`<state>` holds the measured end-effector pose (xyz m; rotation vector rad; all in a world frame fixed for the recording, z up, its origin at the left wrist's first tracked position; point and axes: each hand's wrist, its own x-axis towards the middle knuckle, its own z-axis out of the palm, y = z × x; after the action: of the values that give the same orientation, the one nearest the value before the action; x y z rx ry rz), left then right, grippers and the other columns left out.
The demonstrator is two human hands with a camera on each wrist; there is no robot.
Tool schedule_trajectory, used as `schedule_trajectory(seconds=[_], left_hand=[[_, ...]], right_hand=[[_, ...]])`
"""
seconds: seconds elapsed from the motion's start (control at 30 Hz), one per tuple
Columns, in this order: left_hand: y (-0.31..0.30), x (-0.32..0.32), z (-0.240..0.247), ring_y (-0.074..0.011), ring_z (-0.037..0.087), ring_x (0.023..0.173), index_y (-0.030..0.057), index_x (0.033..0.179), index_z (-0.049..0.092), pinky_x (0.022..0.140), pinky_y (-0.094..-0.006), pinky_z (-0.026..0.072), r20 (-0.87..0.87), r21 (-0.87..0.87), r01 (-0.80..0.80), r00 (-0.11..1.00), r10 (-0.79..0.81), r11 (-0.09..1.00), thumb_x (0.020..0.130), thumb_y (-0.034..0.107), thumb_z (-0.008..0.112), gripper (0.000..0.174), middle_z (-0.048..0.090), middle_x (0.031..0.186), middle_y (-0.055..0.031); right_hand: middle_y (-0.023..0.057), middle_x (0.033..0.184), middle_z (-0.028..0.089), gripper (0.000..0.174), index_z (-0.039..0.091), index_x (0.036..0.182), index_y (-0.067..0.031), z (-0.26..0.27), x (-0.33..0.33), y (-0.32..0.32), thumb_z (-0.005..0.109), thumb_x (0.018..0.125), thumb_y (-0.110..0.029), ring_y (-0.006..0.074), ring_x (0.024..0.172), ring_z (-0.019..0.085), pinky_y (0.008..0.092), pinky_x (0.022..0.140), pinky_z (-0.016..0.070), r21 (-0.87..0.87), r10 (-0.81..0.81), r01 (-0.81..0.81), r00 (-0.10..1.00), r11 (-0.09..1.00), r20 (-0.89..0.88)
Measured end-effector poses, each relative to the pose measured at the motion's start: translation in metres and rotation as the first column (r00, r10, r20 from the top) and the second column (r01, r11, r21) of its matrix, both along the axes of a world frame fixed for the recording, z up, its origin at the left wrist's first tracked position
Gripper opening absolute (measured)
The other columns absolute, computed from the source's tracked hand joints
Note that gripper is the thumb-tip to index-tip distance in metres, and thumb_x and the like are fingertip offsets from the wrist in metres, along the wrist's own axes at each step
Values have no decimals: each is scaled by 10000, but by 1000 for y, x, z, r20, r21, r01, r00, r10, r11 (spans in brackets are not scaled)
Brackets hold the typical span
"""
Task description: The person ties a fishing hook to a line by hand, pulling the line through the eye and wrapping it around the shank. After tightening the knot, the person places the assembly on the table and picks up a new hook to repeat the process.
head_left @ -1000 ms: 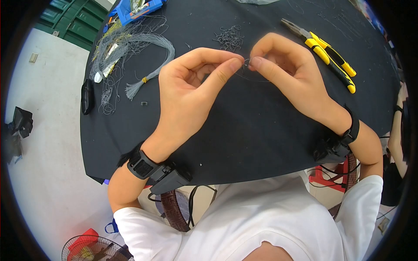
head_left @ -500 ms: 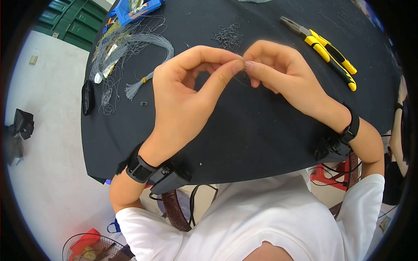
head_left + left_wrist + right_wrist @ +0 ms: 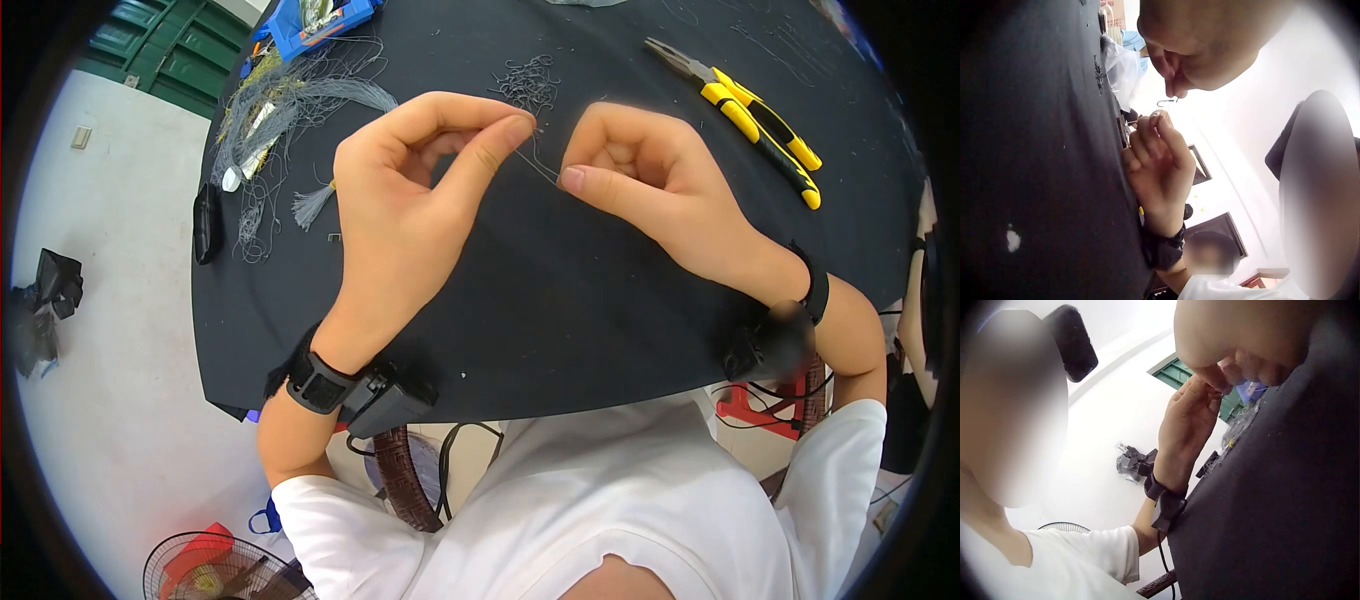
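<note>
Between thumb and index finger, my left hand (image 3: 415,205) pinches a small fish hook (image 3: 1166,101), whose curve sticks out at the fingertips in the left wrist view. A thin line (image 3: 537,168) runs from there to my right hand (image 3: 660,195), which pinches it with thumb and curled index finger. Both hands are raised over the black-covered table (image 3: 560,320), a short gap apart. Just beyond them lies a pile of fish hooks (image 3: 530,82). In the right wrist view, the right fingers hide the held hook.
Yellow-and-black pliers (image 3: 735,105) lie at the right. A bundle of grey line (image 3: 345,90) spreads at the left, partly behind the left hand, near a blue box (image 3: 320,28) and a black case (image 3: 206,222). A fan (image 3: 215,565) stands on the floor.
The fingertips met half a second ago and are now apart. My left hand has drawn left and slightly up, the right one slightly down, with the line stretched between them.
</note>
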<state>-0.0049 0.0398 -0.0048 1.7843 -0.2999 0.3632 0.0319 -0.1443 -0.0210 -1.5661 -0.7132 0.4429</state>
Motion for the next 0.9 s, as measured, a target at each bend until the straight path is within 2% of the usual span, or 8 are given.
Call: schedule_trajectory(seconds=[0.13,0.23,0.33,0.53,0.73,0.83,0.9], left_hand=[[2,1,0,-91,592,741,-60,862,626,693,-193,461,-36,-28,-24,999,23,999,781,12,631,109,645,816,-82],[2,1,1,-91,594,740,-61,867,624,695,-189,460,-49,-22,-24,999,23,999,783,16,631,114,646,818,-81],[1,0,1,-93,597,747,-61,869,624,698,-188,461,-56,-28,-23,998,21,999,783,14,629,115,646,820,-83],[0,0,1,-96,599,755,-62,869,623,703,-191,463,-47,-27,-8,999,7,1000,781,6,626,111,647,826,-87],[-1,-1,-1,-98,597,749,-61,866,623,709,-194,463,-13,-14,32,999,-32,999,775,-14,623,103,646,832,-87],[-2,-1,0,-101,597,759,-63,870,621,713,-195,464,-10,-30,59,998,-60,998,777,-25,615,100,645,837,-89],[-2,-2,1,-104,600,768,-65,876,618,717,-197,466,-11,-57,89,996,-90,994,780,-33,607,101,643,842,-91]], right_hand=[[-68,521,389,78,541,745,-16,1,-2,4,572,790,-72,-4,471,310,190,436,230,90,-140,122,965,988,224],[-68,583,409,30,551,802,-22,5,-2,-1,570,810,-44,-8,508,294,169,471,227,41,-146,140,936,989,320],[-76,557,385,18,560,796,-23,8,-1,-3,576,789,-23,-6,490,274,168,456,212,16,-181,198,858,980,481],[-78,545,353,73,577,792,-28,12,-1,-2,601,735,10,-2,480,265,175,445,189,68,-247,267,726,961,642],[-79,538,318,96,583,804,-31,13,-1,-3,600,727,25,2,477,253,175,451,189,107,-300,312,675,944,674],[-84,541,319,63,578,815,-28,9,5,-4,590,764,6,-4,481,249,170,457,193,119,-321,329,675,937,664],[-88,544,317,34,573,821,-27,8,7,-5,580,791,-13,-9,485,251,167,460,196,96,-328,337,748,937,577]])
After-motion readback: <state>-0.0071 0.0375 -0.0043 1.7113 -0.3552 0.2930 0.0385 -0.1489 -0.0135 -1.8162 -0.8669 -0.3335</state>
